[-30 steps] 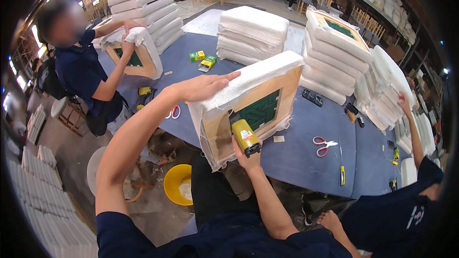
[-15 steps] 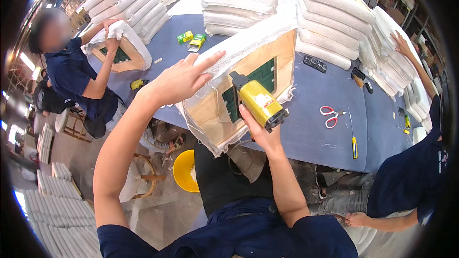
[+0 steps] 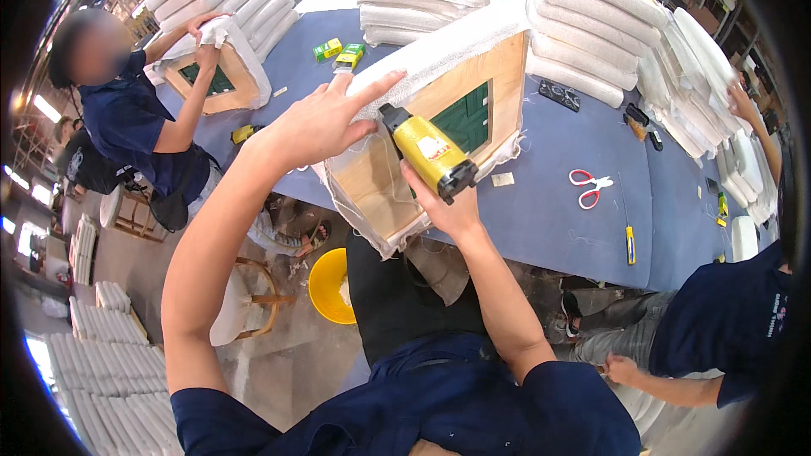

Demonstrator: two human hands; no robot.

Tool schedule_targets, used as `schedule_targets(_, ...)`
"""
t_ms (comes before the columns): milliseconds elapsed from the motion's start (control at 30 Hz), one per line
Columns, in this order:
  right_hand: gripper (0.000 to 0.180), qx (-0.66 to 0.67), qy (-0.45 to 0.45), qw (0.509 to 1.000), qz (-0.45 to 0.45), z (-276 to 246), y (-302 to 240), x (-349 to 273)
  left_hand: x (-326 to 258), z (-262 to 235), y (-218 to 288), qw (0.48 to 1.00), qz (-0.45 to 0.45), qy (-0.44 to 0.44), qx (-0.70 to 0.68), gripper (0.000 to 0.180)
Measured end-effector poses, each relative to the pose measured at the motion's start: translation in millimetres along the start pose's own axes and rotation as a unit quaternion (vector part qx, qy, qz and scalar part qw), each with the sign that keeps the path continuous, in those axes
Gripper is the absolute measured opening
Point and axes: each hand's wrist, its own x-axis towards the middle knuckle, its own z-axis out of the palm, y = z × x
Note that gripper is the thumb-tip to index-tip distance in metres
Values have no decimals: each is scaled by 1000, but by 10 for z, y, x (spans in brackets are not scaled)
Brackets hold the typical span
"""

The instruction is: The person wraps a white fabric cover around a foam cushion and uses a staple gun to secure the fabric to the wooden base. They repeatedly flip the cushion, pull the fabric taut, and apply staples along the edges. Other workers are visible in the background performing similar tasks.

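A padded seat (image 3: 473, 63) with white fabric, a plywood back and a green webbed opening stands tilted on its edge in front of me, at the table's near side. Over its upper left edge lies my left hand (image 3: 317, 122), holding the padded rim with the index finger stretched along the fabric and the thumb on the back side. My right hand (image 3: 448, 213) is closed round a yellow and black staple gun (image 3: 428, 152). The gun's nose points up and left, close to the fabric edge near my left thumb; contact cannot be told.
On the blue table (image 3: 557, 219) lie red-handled nippers (image 3: 589, 188), a yellow-handled awl (image 3: 629, 245), a phone (image 3: 559, 95) and small green-yellow boxes (image 3: 348, 57). Stacked white seats (image 3: 583, 29) line the back. A yellow basin (image 3: 328, 287) stands below. Co-workers (image 3: 139, 110) work on both sides.
The staple gun has moved up and left, nearer the seat's fabric edge and my left thumb. My left hand keeps its hold. The right co-worker's raised hand has shifted to the right.
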Motion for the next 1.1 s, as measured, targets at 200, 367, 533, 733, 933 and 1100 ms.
schedule_targets(200, 25, -31, -34, 999, -21, 26, -1, -11, 10, -64, 100, 1000, -23, -20, 6, 92)
schedule_targets(367, 28, 53, 3, 998, 40, -38, 45, -336, -38, -41, -250, 986, 121, 18, -113, 87)
schedule_targets(533, 24, 25, -49, 996, 75, -103, 66, -631, -120, -5, -459, 855, -34, -70, -513, 66)
schedule_targets(733, 38, -17, -62, 997, 52, 56, 291, -447, -226, -65, -251, 977, -1, 11, -212, 62)
schedule_targets(933, 51, 21, -41, 994, 98, 125, 135, -360, -395, -23, -89, 994, -44, 26, -95, 56)
schedule_targets(1100, 38, 8, 0, 1000, 15, 21, -229, -139, -389, 6, -26, 995, -31, 51, -74, 57)
